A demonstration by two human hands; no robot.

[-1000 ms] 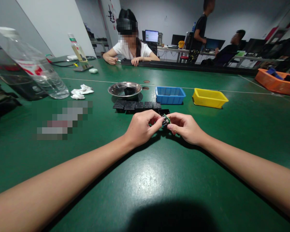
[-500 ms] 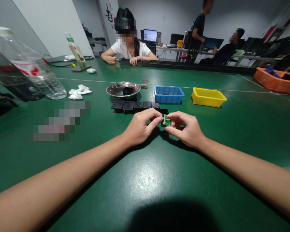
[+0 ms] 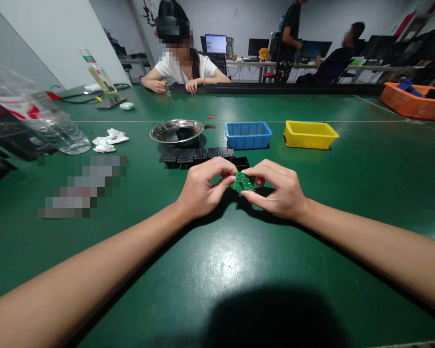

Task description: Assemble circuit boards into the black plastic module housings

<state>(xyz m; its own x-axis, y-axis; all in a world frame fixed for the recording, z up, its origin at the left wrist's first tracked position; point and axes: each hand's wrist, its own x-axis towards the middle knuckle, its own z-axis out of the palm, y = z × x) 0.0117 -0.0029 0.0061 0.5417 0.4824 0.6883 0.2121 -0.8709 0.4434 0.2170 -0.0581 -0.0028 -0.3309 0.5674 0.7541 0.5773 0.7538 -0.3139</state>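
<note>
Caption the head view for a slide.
Left hand and right hand hold a green board, black cases, a bowl, a blue bin and a yellow bin beyond.

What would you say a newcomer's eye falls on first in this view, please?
Most likely the green circuit board, held near the centre between the left hand and the right hand. Beyond, the bright yellow bin and the blue bin stand apart on the green tabletop, with a shiny metal bowl farther left.

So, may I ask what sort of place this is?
Probably an electronics workshop: a green circuit board, black box-like parts on a large table, and computer monitors behind.
</note>
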